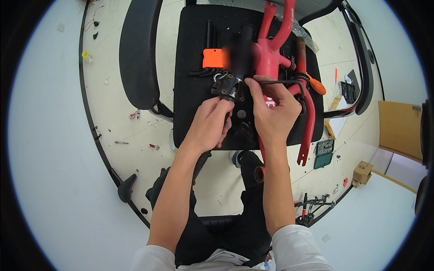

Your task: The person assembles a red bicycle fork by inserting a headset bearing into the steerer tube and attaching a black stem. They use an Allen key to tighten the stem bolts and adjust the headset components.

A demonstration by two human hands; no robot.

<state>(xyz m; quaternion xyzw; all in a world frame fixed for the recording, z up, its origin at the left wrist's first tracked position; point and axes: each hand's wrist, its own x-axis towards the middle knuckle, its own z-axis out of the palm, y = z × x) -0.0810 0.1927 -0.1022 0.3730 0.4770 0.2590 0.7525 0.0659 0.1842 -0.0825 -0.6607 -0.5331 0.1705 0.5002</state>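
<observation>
My left hand is wrapped around a black handlebar, just below its black stem clamp with small bolts. The bar runs on past the clamp, where a patch is blurred. Close beside the clamp, my right hand pinches a black L-shaped hex key. The key's long arm points right, over the red bike parts; its tip near my fingers is hard to make out. An orange hex key holder with several black keys lies left of the bar.
The black chair seat carries a red bike frame, a red fork and an orange-handled tool. Armrests flank it. On the floor are a green case, a bicycle saddle and a cardboard box.
</observation>
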